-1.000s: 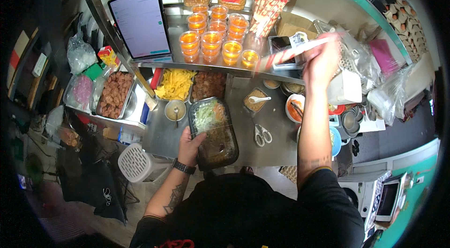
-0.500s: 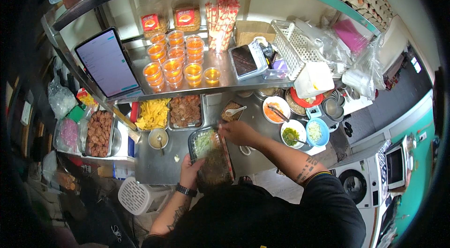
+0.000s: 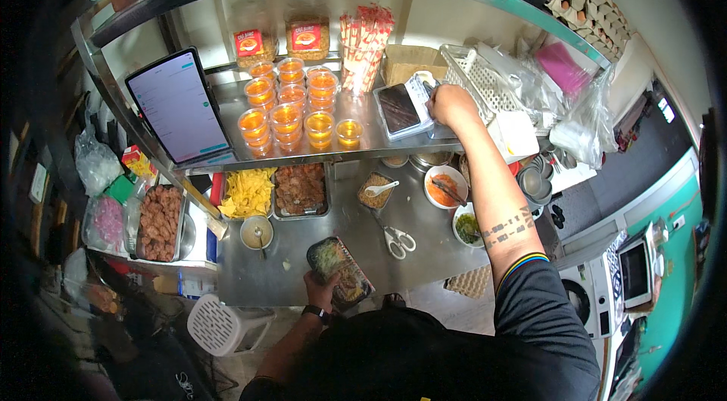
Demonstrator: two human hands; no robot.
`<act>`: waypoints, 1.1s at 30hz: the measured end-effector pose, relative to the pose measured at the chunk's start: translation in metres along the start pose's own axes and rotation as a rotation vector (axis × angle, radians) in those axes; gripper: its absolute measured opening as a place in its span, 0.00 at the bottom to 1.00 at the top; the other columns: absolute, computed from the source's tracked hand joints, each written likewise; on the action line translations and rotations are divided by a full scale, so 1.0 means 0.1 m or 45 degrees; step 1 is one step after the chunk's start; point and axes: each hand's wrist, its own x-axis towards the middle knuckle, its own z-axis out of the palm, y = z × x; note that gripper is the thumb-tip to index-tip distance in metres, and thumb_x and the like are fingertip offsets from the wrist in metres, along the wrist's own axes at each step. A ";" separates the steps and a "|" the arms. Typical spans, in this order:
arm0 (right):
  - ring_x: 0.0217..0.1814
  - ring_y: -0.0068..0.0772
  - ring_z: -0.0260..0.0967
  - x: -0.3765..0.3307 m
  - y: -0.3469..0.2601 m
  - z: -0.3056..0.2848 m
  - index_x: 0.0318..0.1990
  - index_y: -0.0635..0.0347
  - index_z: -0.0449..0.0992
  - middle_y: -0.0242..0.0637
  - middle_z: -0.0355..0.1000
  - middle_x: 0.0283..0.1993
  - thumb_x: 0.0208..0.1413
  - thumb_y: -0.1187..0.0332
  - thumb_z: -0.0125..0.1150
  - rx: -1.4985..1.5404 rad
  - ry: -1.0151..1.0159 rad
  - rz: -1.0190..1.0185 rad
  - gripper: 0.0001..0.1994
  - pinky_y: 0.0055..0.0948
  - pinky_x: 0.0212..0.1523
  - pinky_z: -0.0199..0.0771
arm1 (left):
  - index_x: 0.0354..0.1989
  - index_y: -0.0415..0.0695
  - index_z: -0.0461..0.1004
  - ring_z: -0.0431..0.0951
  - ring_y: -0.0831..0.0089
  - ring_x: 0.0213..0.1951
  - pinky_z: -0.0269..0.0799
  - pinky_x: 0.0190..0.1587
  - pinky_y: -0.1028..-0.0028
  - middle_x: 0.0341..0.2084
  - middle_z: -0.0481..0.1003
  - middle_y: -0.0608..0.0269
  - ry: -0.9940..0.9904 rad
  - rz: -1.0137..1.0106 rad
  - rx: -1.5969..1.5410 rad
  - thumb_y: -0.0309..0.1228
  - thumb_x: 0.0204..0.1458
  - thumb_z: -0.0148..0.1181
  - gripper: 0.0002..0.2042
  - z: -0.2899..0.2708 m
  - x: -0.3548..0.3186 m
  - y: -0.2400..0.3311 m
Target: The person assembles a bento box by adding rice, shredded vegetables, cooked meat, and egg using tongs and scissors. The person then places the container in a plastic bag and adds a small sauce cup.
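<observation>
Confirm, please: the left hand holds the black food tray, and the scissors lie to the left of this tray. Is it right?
Not quite: the head view shows the scissors to the right of the black food tray. The left hand does hold it.

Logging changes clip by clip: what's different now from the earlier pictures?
The right hand let go of the red-and-white packet, seemingly along the right edge of the food tray, and returned to the shelf. The tray looks lower. The left hand still holds it; orange cups and scissors stayed put.
</observation>
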 end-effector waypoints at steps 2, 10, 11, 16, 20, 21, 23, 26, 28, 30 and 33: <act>0.50 0.54 0.79 0.03 0.03 0.04 0.42 0.64 0.84 0.54 0.80 0.46 0.55 0.62 0.64 0.019 0.043 0.019 0.14 0.46 0.51 0.79 | 0.60 0.42 0.53 0.73 0.63 0.53 0.73 0.55 0.61 0.54 0.69 0.51 0.073 -0.071 0.003 0.31 0.48 0.77 0.38 0.04 -0.06 0.02; 0.49 0.57 0.79 0.00 -0.15 -0.05 0.39 0.66 0.84 0.58 0.79 0.43 0.53 0.68 0.63 0.088 0.299 0.018 0.11 0.48 0.51 0.78 | 0.62 0.42 0.54 0.73 0.58 0.55 0.77 0.51 0.57 0.52 0.70 0.50 0.159 -0.286 0.455 0.37 0.50 0.75 0.38 0.22 -0.31 0.41; 0.49 0.57 0.79 -0.02 -0.18 -0.06 0.38 0.67 0.84 0.58 0.79 0.43 0.53 0.68 0.63 0.086 0.309 0.017 0.11 0.48 0.51 0.78 | 0.62 0.42 0.55 0.74 0.58 0.55 0.78 0.50 0.56 0.51 0.71 0.51 0.085 -0.388 0.447 0.37 0.51 0.74 0.36 0.25 -0.39 0.56; 0.49 0.56 0.79 0.04 -0.06 -0.02 0.39 0.67 0.83 0.57 0.80 0.43 0.54 0.69 0.62 0.035 0.195 -0.033 0.11 0.47 0.51 0.78 | 0.70 0.48 0.49 0.66 0.49 0.60 0.78 0.54 0.43 0.61 0.60 0.49 -0.214 -0.608 -0.140 0.35 0.59 0.66 0.36 0.03 -0.24 0.22; 0.46 0.55 0.79 0.08 -0.09 -0.05 0.40 0.62 0.84 0.53 0.80 0.40 0.55 0.57 0.68 -0.026 0.360 -0.048 0.16 0.47 0.48 0.79 | 0.56 0.50 0.64 0.74 0.59 0.48 0.81 0.46 0.49 0.48 0.67 0.61 -0.281 -0.644 -0.478 0.33 0.59 0.63 0.19 -0.07 0.03 -0.23; 0.45 0.54 0.80 -0.03 -0.16 -0.14 0.39 0.61 0.84 0.52 0.81 0.39 0.54 0.55 0.68 -0.006 0.463 -0.039 0.16 0.47 0.47 0.79 | 0.56 0.50 0.64 0.74 0.59 0.44 0.80 0.46 0.49 0.48 0.66 0.60 -0.215 -0.671 -0.439 0.34 0.58 0.64 0.20 0.04 -0.05 -0.10; 0.44 0.53 0.80 -0.18 -0.23 -0.24 0.38 0.57 0.84 0.51 0.81 0.38 0.53 0.53 0.69 0.021 0.564 -0.041 0.16 0.47 0.45 0.79 | 0.56 0.50 0.63 0.74 0.60 0.40 0.80 0.45 0.51 0.49 0.66 0.59 -0.177 -0.756 -0.373 0.36 0.58 0.66 0.22 0.15 -0.14 0.11; 0.47 0.53 0.80 -0.21 -0.07 -0.19 0.45 0.53 0.84 0.50 0.81 0.41 0.56 0.45 0.64 0.019 0.379 0.015 0.22 0.48 0.46 0.79 | 0.56 0.47 0.64 0.74 0.62 0.39 0.78 0.44 0.55 0.48 0.67 0.58 -0.119 -0.748 -0.102 0.39 0.57 0.67 0.23 0.21 -0.31 0.33; 0.48 0.53 0.79 -0.14 -0.10 -0.21 0.48 0.52 0.84 0.50 0.81 0.43 0.58 0.43 0.60 0.086 0.326 0.093 0.24 0.48 0.49 0.78 | 0.58 0.46 0.64 0.74 0.63 0.41 0.77 0.44 0.58 0.47 0.68 0.57 -0.066 -0.469 0.241 0.40 0.56 0.69 0.26 0.13 -0.26 0.21; 0.50 0.54 0.78 0.15 -0.03 -0.17 0.48 0.49 0.85 0.50 0.81 0.45 0.59 0.44 0.57 0.176 0.303 0.051 0.23 0.48 0.51 0.77 | 0.63 0.47 0.62 0.74 0.64 0.43 0.75 0.43 0.60 0.47 0.69 0.57 -0.011 -0.011 0.696 0.40 0.55 0.71 0.31 -0.24 0.05 -0.36; 0.46 0.55 0.79 0.21 0.27 -0.23 0.42 0.49 0.86 0.49 0.81 0.41 0.56 0.45 0.62 0.094 0.340 -0.043 0.20 0.47 0.49 0.77 | 0.50 0.44 0.74 0.75 0.62 0.42 0.73 0.42 0.61 0.38 0.73 0.58 0.001 0.666 1.065 0.39 0.53 0.72 0.21 0.07 -0.18 0.36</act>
